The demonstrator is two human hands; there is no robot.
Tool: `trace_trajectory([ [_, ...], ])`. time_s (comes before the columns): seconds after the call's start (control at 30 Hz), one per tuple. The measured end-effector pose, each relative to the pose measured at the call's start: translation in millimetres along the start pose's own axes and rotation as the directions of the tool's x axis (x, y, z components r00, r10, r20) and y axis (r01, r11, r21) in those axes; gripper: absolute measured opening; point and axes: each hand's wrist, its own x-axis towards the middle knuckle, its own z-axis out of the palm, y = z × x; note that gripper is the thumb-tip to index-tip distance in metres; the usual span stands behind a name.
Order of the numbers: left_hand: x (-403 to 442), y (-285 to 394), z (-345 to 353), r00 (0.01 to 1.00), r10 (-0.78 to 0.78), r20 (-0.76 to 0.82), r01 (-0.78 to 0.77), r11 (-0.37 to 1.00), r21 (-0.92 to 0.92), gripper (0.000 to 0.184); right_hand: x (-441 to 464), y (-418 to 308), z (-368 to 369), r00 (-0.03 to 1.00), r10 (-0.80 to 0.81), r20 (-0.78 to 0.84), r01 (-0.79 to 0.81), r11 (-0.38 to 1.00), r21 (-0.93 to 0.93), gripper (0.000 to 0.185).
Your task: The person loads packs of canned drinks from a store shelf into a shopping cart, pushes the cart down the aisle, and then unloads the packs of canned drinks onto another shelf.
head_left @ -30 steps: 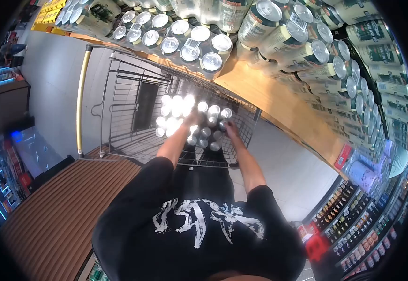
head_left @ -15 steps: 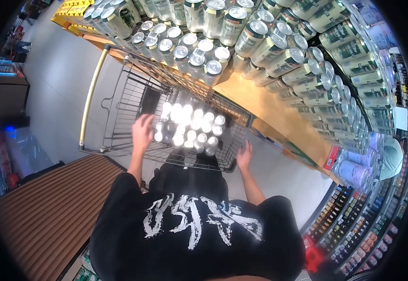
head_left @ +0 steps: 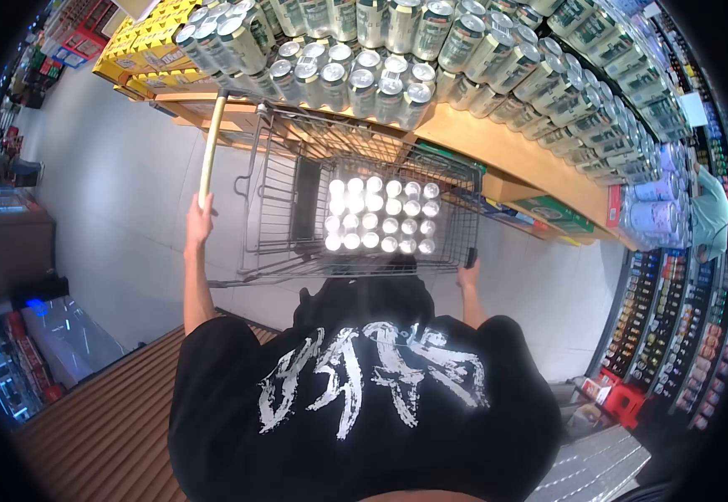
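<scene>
A wire shopping cart [head_left: 284,243] stands across in front of me. Inside it lie packs of silver-topped cans [head_left: 380,216], bright with glare on the left side. My left hand [head_left: 200,219] is closed around the lower part of the cart's pale yellow handle bar [head_left: 212,155]. At the cart's front right corner, my right hand [head_left: 468,274] is closed on the dark corner piece [head_left: 471,258] of the frame; its fingers are partly hidden.
Stacked can packs [head_left: 389,88] fill a wooden shelf [head_left: 506,155] beyond the cart. Yellow boxes [head_left: 159,42] sit at upper left. A slatted brown surface [head_left: 121,418] is at lower left. A person in light green [head_left: 709,213] stands at far right, near stocked shelves.
Both hands have left the cans and moved outward, the left to the handle bar and the right to the cart's corner. The cart and shelf appear shifted and turned in view.
</scene>
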Motion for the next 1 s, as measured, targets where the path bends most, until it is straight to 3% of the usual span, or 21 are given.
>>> trace_trajectory([
  [0.07,8.0,-14.5,-3.5,0.992,0.105,-0.065,-0.099,0.992,0.079,0.041,9.2,12.7,8.5,0.99,-0.138,-0.002,0.137,0.988,-0.072,0.063],
  [0.1,8.3,-21.0,-0.9,0.984,0.152,-0.094,-0.141,0.983,0.115,0.041,3.3,-1.7,3.7,0.997,-0.076,0.022,0.079,0.988,-0.13,0.06],
  [0.13,4.5,-15.4,-4.9,0.992,0.1,-0.074,-0.089,0.986,0.143,0.038,-0.9,-14.0,-4.0,0.999,-0.017,0.045,0.026,0.981,-0.192,0.058],
  [0.23,9.9,-30.6,-2.6,0.984,0.145,-0.107,-0.127,0.979,0.161,0.04,2.6,-12.6,-3.6,0.979,0.098,0.177,-0.036,0.944,-0.328,0.068],
  [0.37,1.2,-28.6,-9.8,0.987,0.128,-0.101,-0.116,0.986,0.118,0.044,1.2,25.4,22.0,0.972,0.177,0.155,-0.14,0.964,-0.227,0.072],
  [0.63,1.8,-57.7,-2.6,0.967,0.206,-0.148,-0.193,0.976,0.103,0.037,-54.8,-24.2,-0.9,0.948,0.255,0.191,-0.258,0.966,-0.008,0.06],
  [0.73,-2.2,-67.3,-5.2,0.981,0.155,-0.119,-0.144,0.985,0.095,0.036,-53.8,-24.3,2.0,0.947,0.256,0.194,-0.233,0.963,-0.133,0.041],
  [0.83,-11.5,-75.2,-10.7,0.986,0.133,-0.099,-0.125,0.989,0.08,0.035,-53.5,-37.9,-8.7,0.909,0.284,0.304,-0.145,0.902,-0.407,0.023],
  [1.0,-8.6,-95.9,-6.2,0.985,0.13,-0.115,-0.127,0.991,0.034,0.037,-54.1,-59.7,-8.7,0.901,0.304,0.309,-0.123,0.862,-0.491,0.019],
])
